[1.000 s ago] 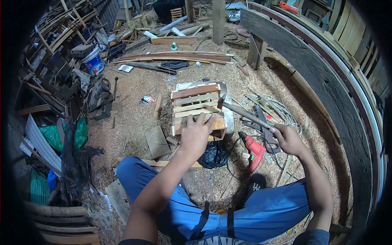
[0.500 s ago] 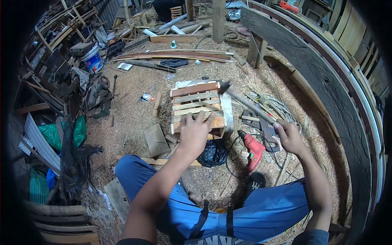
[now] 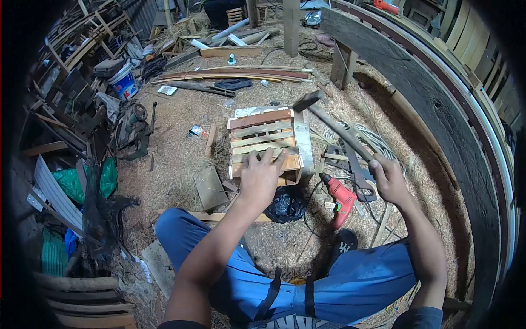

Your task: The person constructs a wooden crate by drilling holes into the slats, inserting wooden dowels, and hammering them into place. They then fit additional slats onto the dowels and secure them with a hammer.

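A small slatted wooden crate [image 3: 262, 133] rests on a pale block [image 3: 303, 143] in front of me. My left hand [image 3: 259, 174] lies on the crate's near slats with its fingers spread, pressing on the top. In my right hand [image 3: 388, 178] is the handle of a hammer [image 3: 342, 131]. The hammer's head is above the crate's far right corner, apart from the wood. No nail can be made out. Close to the crate's near right side lie a red power drill [image 3: 341, 200] and a handsaw [image 3: 360, 176].
A black plastic bag [image 3: 286, 205] sits below the crate. Coiled cable [image 3: 372, 140] lies to the right, by a long dark beam [image 3: 422, 82]. Long wooden strips [image 3: 235, 74] cross the sawdust floor ahead. A machine [image 3: 134, 129] and a paint bucket [image 3: 123, 81] stand left.
The hammer's head has risen, going up and slightly right from the crate's corner. My left hand stays on the slats, and the crate has not visibly moved.
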A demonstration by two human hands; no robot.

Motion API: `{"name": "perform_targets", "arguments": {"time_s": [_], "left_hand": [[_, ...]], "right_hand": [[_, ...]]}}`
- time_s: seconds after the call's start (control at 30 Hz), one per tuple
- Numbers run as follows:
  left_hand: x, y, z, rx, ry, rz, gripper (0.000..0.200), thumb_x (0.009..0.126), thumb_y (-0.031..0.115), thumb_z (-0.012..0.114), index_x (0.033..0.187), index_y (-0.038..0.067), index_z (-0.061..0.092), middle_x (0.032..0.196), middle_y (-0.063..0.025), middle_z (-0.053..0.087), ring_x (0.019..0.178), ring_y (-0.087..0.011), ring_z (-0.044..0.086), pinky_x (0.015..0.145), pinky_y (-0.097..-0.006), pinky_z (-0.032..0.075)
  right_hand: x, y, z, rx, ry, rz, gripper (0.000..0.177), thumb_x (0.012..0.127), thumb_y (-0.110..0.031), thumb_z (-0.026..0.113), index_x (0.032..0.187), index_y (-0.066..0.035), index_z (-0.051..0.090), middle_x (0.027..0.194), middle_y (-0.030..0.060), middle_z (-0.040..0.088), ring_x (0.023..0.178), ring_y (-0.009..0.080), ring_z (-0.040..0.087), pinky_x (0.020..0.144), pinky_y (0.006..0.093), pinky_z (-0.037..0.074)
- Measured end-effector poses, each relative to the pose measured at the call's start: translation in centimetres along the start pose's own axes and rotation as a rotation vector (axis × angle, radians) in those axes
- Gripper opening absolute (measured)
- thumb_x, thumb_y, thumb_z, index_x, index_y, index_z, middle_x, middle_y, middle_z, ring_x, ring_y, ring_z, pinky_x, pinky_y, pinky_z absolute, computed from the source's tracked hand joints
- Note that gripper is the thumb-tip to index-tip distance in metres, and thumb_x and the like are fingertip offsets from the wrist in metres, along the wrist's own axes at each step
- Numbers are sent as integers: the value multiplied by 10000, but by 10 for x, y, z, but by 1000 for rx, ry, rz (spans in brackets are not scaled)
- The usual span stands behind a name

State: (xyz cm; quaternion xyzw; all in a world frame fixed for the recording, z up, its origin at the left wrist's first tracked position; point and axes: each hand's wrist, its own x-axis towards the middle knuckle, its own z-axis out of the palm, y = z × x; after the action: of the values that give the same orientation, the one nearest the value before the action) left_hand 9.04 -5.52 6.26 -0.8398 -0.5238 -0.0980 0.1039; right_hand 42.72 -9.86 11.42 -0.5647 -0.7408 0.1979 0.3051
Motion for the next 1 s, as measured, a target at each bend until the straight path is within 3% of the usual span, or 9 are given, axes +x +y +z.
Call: {"name": "perform_targets", "arguments": {"time_s": [0.1,0.2,0.33,0.5,0.57,0.63,0.77,0.93,1.0], "left_hand": [[-1,0,-1,-6,17,0,566,880,249,757,1430,258,627,1265,-65,629,1086,-354,613,852,-436,597],[-1,0,-4,-42,28,6,557,876,251,759,1418,242,635,1262,-65,632,1091,-356,612,840,-432,600],[-2,-1,1,-31,48,12,545,871,258,763,1403,229,644,1249,-69,638,1100,-362,612,882,-441,585],[-2,-1,1,-48,43,3,551,875,269,761,1402,163,639,1283,-80,639,1140,-369,609,943,-445,559],[-3,-1,4,-97,71,-40,566,880,280,758,1393,78,630,1327,-87,634,1167,-367,605,980,-445,542],[-4,-2,4,-94,59,-24,569,881,285,757,1384,51,630,1340,-88,631,1175,-364,601,996,-448,533],[-2,-1,-3,-115,-18,-59,559,887,297,753,1368,35,640,1362,-87,621,1199,-363,587,1031,-455,513],[-3,-1,4,-82,20,-41,552,890,299,750,1364,37,645,1377,-74,611,1210,-358,579,1004,-451,535],[-4,-1,3,-75,34,-38,551,890,299,750,1365,38,645,1380,-70,609,1210,-356,579,995,-448,543]], "right_hand": [[-5,0,4,53,20,18,378,1055,-283,568,819,6,628,593,202,570,543,394,566,572,491,431],[-3,12,5,-315,-186,-16,345,1041,-281,583,884,10,682,645,239,623,613,421,645,619,495,493],[2,-4,-1,-222,-172,88,355,1046,-273,577,856,17,652,615,220,592,568,403,604,587,488,463],[-4,13,7,127,161,-30,386,1065,-268,548,804,14,583,569,166,508,505,334,486,537,462,388],[-6,10,6,125,132,-10,384,1062,-279,551,828,20,610,591,189,557,533,368,553,563,473,431],[-4,8,4,-364,-235,72,380,1053,-299,570,856,16,648,635,222,610,593,408,618,605,492,476],[1,4,2,-260,-182,68,358,1035,-301,603,860,1,683,669,236,635,619,436,628,618,512,487],[-1,3,5,72,116,-42,358,1059,-243,563,800,2,598,597,164,520,539,317,503,552,422,397],[-7,17,9,112,113,-33,368,1064,-250,554,803,5,599,592,159,513,531,316,498,546,421,393]]}}
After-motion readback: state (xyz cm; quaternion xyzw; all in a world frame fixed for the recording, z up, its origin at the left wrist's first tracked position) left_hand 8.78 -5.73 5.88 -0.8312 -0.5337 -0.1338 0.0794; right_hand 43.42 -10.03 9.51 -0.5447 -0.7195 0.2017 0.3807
